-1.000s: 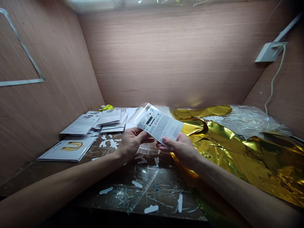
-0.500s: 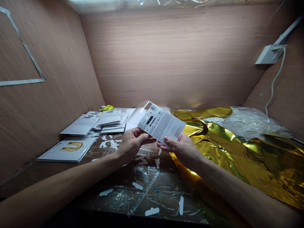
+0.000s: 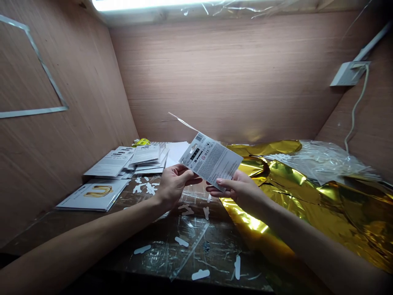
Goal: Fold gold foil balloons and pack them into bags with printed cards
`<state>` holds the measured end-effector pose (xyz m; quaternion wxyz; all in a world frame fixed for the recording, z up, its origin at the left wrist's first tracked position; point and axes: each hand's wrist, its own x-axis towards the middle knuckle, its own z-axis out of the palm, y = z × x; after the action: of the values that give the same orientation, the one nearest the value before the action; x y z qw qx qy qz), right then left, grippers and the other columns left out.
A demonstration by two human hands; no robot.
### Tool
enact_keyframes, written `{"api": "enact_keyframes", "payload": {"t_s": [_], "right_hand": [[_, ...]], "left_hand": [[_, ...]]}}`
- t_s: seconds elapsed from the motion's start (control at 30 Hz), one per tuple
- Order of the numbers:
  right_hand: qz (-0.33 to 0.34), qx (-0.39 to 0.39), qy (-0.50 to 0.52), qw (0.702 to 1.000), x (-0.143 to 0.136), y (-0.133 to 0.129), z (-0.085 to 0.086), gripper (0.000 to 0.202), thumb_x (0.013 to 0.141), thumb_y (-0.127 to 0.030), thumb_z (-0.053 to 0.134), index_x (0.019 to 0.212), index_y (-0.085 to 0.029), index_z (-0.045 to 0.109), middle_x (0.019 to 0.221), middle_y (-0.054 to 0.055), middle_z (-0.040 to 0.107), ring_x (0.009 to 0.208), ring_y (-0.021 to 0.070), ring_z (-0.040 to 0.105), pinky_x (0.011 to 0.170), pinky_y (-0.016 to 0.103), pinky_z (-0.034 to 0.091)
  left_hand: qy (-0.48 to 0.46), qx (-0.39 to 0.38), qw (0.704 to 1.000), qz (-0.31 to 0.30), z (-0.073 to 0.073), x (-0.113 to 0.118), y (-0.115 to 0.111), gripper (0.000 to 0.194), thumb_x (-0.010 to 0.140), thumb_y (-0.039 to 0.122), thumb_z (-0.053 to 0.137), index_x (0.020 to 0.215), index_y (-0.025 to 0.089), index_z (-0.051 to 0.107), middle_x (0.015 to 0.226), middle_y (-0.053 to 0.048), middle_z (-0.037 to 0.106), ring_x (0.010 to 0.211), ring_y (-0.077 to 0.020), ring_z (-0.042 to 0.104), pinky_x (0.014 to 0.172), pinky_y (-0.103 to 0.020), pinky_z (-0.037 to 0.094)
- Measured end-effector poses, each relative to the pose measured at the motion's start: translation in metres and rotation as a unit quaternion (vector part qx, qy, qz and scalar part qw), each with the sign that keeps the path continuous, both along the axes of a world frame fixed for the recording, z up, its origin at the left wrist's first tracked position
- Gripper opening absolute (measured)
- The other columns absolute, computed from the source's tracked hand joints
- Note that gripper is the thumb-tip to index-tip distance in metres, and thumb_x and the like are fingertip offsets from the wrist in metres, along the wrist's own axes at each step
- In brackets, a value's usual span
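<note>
Tilted in front of me is a printed card package (image 3: pixel 211 162), its back with small text, a barcode and a hang hole facing me. A clear plastic flap (image 3: pixel 181 120) juts up from its top left edge, seen nearly edge-on. My left hand (image 3: pixel 173 182) pinches the package's lower left edge, while my right hand (image 3: pixel 235 187) grips the lower right corner with the thumb on top. What lies behind the card is hidden. Below the hands, white hang-tab cut-outs (image 3: pixel 181 241) lie scattered over the dark, plastic-covered table (image 3: pixel 159 233).
Stacks of card packages (image 3: pixel 109 162) stand at the left, one showing a gold letter U (image 3: pixel 98 191). Crumpled gold foil (image 3: pixel 294 196) covers the right side, with clear plastic bags (image 3: pixel 325 159) behind it. Wooden walls enclose the table; a socket box (image 3: pixel 350 73) with a cable hangs at right.
The clear flap has swung upward, away from the stacks, and now looks thin and edge-on. Both hands keep their hold on the package. The camera view has shifted slightly.
</note>
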<state>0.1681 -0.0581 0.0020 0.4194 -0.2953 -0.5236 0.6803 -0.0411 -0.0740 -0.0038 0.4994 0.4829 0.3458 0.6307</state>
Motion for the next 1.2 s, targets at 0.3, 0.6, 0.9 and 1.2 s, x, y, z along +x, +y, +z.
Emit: {"api": "enact_keyframes", "payload": {"t_s": [0.3,0.6,0.9,1.2], "right_hand": [[0.03,-0.01,-0.059,0.998,0.005,0.009,0.023,0.024,0.086,-0.015,0.065,0.11,-0.013,0.068,0.098,0.014,0.076,0.085,0.0235,0.077,0.077,0.036,0.066],[0.067,0.044,-0.02,0.997,-0.012,0.009,0.012,0.032,0.087,-0.022,0.074,0.116,-0.015,0.063,0.097,0.009,0.076,0.079,0.0181,0.076,0.078,0.032,0.066],[-0.013,0.102,-0.122,0.987,0.008,0.006,0.022,0.031,0.084,-0.041,0.078,0.089,-0.012,0.068,0.081,0.012,0.076,0.068,0.0201,0.076,0.067,0.031,0.067],[-0.065,0.223,-0.206,0.951,0.013,0.009,0.026,0.034,0.088,-0.044,0.07,0.073,-0.014,0.065,0.067,0.009,0.072,0.06,0.0201,0.074,0.059,0.03,0.065]], "left_hand": [[-0.117,-0.032,0.986,-0.111,0.011,-0.008,0.0,0.033,0.087,0.032,0.069,0.109,0.008,0.073,0.106,-0.018,0.077,0.103,-0.0328,0.073,0.099,-0.051,0.056],[-0.15,-0.047,0.977,-0.146,0.004,0.002,-0.001,0.029,0.1,0.033,0.057,0.115,0.012,0.071,0.119,-0.015,0.074,0.118,-0.0282,0.067,0.109,-0.043,0.051],[-0.179,-0.035,0.983,-0.011,0.02,-0.017,0.009,0.013,0.094,0.016,0.064,0.101,0.012,0.074,0.106,-0.01,0.078,0.099,-0.022,0.074,0.096,-0.036,0.06],[-0.18,-0.052,0.982,-0.028,0.017,-0.008,-0.003,0.011,0.091,0.011,0.066,0.099,0.009,0.073,0.106,-0.012,0.077,0.099,-0.0222,0.074,0.095,-0.034,0.061]]}}
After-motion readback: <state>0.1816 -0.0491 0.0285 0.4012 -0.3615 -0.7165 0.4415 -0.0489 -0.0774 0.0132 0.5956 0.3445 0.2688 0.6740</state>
